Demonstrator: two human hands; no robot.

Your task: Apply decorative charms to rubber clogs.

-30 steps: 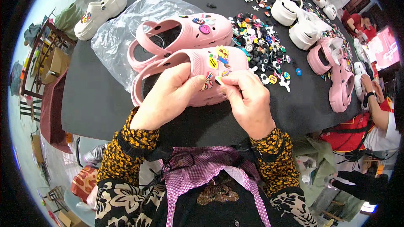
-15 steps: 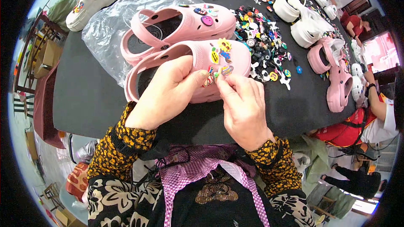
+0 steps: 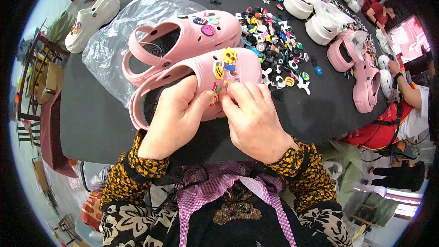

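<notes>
Left hand (image 3: 176,116): grip wrapped over the near side of the near pink clog (image 3: 201,71), thumb on its top, fingers curled under the sole edge.
Right hand (image 3: 254,119): fingertips pinched together on a small charm (image 3: 215,97) pressed at the clog's upper, just beside the left thumb.
Near pink clog: lies on the dark counter (image 3: 96,123) in the near middle, heel strap to the left, toe to the right, several coloured charms on its top.
Second pink clog (image 3: 183,36): just behind the first, touching it, resting partly on a clear plastic bag (image 3: 114,41).
Loose charms (image 3: 274,50): a heap to the right of both clogs.
White clog (image 3: 91,20): far left, well apart.
More pink clogs (image 3: 361,73): far right, near another person's arm (image 3: 407,84).
</notes>
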